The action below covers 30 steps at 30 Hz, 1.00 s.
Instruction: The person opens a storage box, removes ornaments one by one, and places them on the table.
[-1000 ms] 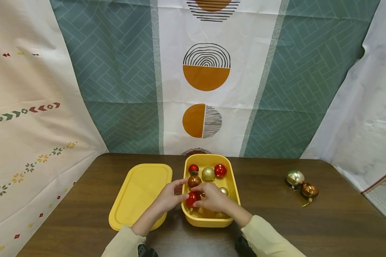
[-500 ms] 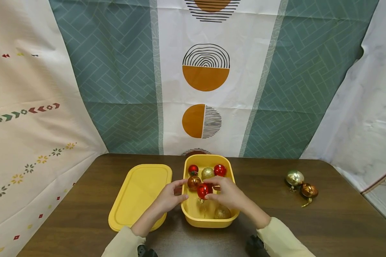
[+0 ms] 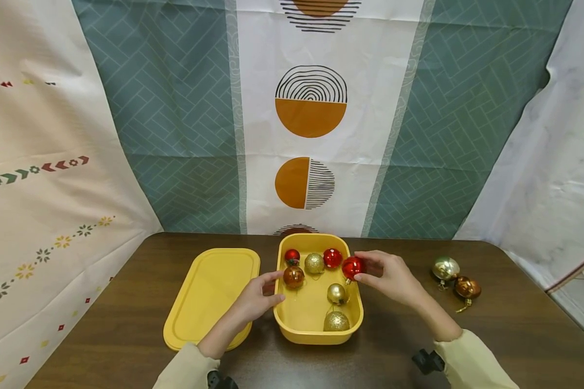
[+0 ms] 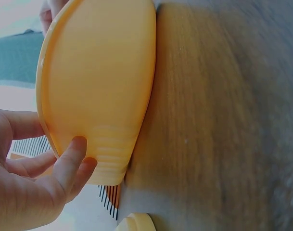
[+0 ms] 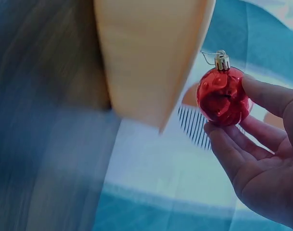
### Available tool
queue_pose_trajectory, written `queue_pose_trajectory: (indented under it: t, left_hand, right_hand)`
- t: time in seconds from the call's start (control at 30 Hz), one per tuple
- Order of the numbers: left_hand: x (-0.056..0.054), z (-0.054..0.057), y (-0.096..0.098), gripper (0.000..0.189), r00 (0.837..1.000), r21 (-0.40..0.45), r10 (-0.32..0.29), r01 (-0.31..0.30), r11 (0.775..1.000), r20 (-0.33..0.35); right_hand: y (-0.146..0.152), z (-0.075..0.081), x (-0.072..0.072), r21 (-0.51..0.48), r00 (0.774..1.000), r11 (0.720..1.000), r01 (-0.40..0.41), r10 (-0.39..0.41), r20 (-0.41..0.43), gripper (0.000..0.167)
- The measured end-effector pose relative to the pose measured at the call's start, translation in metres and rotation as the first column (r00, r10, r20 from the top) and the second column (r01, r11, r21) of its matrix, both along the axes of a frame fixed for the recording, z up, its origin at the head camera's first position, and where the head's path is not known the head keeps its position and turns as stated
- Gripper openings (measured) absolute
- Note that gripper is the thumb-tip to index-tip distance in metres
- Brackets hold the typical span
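Observation:
My right hand (image 3: pixel 391 275) pinches a shiny red Christmas bauble (image 5: pixel 224 96) between thumb and fingers. In the head view the bauble overlaps the yellow box's right rim; its gold cap and wire loop show in the right wrist view. My left hand (image 3: pixel 257 297) grips the left wall of the yellow plastic box (image 4: pixel 103 82), thumb and a finger over the rim, other fingers against the outside. Inside the box are an amber bauble (image 3: pixel 293 276) near the left fingers, two red baubles (image 3: pixel 333 258), and several gold ones (image 3: pixel 337 294), some glittery.
Left of the box lies its flat yellow lid (image 3: pixel 214 297). On the right of the brown table (image 3: pixel 409 356) rest a pale gold bauble (image 3: pixel 446 269) and a copper bauble (image 3: pixel 468 288), close together. A patterned curtain (image 3: pixel 185 135) hangs behind the table.
My right hand has lifted the red bauble from the box's left side and carried it right, to the right rim. My left hand has stayed at the left wall.

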State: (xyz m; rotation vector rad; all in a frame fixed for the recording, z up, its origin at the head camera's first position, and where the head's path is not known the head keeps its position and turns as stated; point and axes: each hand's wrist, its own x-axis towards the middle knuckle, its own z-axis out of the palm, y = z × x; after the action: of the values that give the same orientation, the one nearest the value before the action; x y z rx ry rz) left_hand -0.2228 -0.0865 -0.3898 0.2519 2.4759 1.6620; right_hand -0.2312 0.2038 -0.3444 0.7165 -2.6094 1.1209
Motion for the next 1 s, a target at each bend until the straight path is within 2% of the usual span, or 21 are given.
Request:
queue_pose_trajectory:
  t: [0.1,0.27,0.6,0.83,1.0]
  left_hand:
    - [0.001,0.001,0.0,0.05,1.0,0.0,0.001,-0.001,1.0,-0.007]
    - [0.001,0.001,0.0,0.05,1.0,0.002,0.002,-0.002,1.0,-0.004]
    - [-0.002,-0.003,0.0,0.049,1.0,0.004,-0.004,0.004,1.0,-0.007]
    - [-0.002,-0.003,0.0,0.049,1.0,-0.007,0.004,-0.004,1.0,-0.002]
    - [-0.003,-0.003,0.0,0.049,1.0,-0.009,0.001,-0.001,1.0,-0.003]
  right_hand:
    - [0.019,0.0,0.0,-0.005,0.999,0.999,0.042,-0.042,0.004,0.043]
    - [0.047,-0.002,0.002,0.048,0.993,0.992,0.121,-0.121,0.008,0.044]
    - [0.098,-0.02,0.006,0.119,0.972,0.968,0.22,-0.229,0.062,0.05]
    - [0.123,-0.032,0.006,0.244,0.948,0.919,0.311,-0.319,-0.004,0.047]
    - [0.133,-0.036,0.007,0.278,0.94,0.903,0.329,-0.342,-0.004,0.046]
